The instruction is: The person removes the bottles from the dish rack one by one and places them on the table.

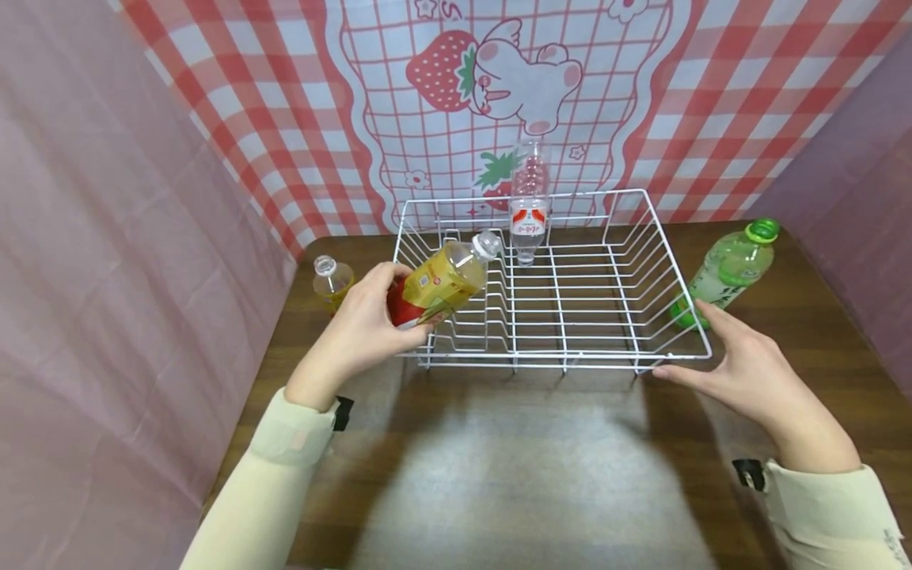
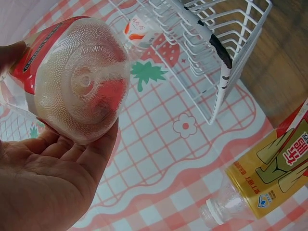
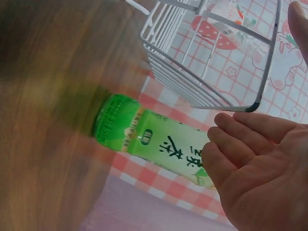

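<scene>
You would do well to hold the yellow bottle [image 1: 436, 286], tilted neck-up at the rack's [image 1: 566, 356] left side, clear of the wires, your left hand [image 1: 365, 323] curled round its lower end and your right hand [image 1: 744, 368], empty, fingers extended by the near right corner.

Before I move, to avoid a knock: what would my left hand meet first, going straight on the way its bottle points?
Likely the clear bottle, in line with the held bottle; depth is unclear, so perhaps the rack first.
</scene>
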The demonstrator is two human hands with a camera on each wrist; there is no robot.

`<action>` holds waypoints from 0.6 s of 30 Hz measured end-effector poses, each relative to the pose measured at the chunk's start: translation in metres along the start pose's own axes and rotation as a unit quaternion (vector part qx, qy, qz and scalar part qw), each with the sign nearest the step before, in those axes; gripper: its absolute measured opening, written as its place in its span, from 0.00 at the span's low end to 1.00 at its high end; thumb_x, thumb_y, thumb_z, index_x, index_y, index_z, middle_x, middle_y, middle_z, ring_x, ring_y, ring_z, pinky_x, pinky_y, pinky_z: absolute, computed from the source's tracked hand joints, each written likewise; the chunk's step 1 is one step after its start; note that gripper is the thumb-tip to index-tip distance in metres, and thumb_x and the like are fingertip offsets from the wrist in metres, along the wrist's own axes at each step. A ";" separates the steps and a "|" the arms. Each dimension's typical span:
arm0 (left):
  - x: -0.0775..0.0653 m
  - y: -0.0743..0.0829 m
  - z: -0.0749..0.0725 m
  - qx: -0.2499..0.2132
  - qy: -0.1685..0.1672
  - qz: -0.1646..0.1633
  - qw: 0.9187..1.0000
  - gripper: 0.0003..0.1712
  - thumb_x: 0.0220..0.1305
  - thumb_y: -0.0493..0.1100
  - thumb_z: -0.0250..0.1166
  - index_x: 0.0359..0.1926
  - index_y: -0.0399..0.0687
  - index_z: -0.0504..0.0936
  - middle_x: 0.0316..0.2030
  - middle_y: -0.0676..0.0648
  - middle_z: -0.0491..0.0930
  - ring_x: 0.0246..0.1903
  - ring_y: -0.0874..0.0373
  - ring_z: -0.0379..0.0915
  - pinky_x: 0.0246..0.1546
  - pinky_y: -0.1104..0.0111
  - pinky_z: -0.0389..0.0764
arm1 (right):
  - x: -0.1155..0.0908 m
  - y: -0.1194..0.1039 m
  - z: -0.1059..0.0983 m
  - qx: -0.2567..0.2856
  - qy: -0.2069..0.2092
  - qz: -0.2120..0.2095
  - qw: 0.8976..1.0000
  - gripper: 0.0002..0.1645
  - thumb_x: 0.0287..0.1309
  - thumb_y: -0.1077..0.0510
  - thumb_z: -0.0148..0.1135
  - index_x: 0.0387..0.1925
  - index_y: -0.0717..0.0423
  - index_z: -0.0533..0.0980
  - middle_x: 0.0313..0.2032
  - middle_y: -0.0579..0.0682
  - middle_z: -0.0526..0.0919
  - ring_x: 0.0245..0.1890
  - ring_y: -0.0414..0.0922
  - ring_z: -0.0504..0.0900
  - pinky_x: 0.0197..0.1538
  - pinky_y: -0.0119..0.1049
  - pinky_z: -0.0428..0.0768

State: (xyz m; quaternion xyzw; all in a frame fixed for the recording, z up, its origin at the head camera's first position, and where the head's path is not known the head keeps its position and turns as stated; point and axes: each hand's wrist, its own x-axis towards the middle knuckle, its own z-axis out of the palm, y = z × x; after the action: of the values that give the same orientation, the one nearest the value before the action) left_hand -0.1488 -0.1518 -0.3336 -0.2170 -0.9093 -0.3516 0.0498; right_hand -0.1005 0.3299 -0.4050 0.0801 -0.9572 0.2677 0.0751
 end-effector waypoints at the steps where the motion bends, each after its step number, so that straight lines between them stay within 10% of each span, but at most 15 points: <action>1: 0.000 0.000 0.000 0.000 0.002 0.001 1.000 0.36 0.49 0.46 0.81 0.55 0.42 0.73 0.45 0.48 0.75 0.40 0.54 0.73 0.38 0.62 0.81 | 0.000 0.001 0.001 0.001 -0.002 0.003 1.000 0.71 0.34 0.41 0.87 0.76 0.61 0.61 0.65 0.71 0.70 0.58 0.75 0.70 0.53 0.72 0.68; 18: -0.001 -0.012 0.000 -0.033 0.058 0.035 0.997 0.38 0.49 0.44 0.82 0.59 0.43 0.75 0.46 0.50 0.76 0.37 0.56 0.75 0.35 0.62 0.82 | 0.004 0.013 0.008 0.014 -0.013 0.018 1.000 0.68 0.40 0.41 0.85 0.77 0.61 0.59 0.65 0.71 0.70 0.58 0.76 0.70 0.52 0.73 0.68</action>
State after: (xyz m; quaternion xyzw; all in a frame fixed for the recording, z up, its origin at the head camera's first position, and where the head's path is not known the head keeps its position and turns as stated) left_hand -0.1526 -0.1601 -0.3415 -0.2292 -0.8846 -0.3916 0.1075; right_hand -0.1081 0.3359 -0.4175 0.0670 -0.9557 0.2810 0.0568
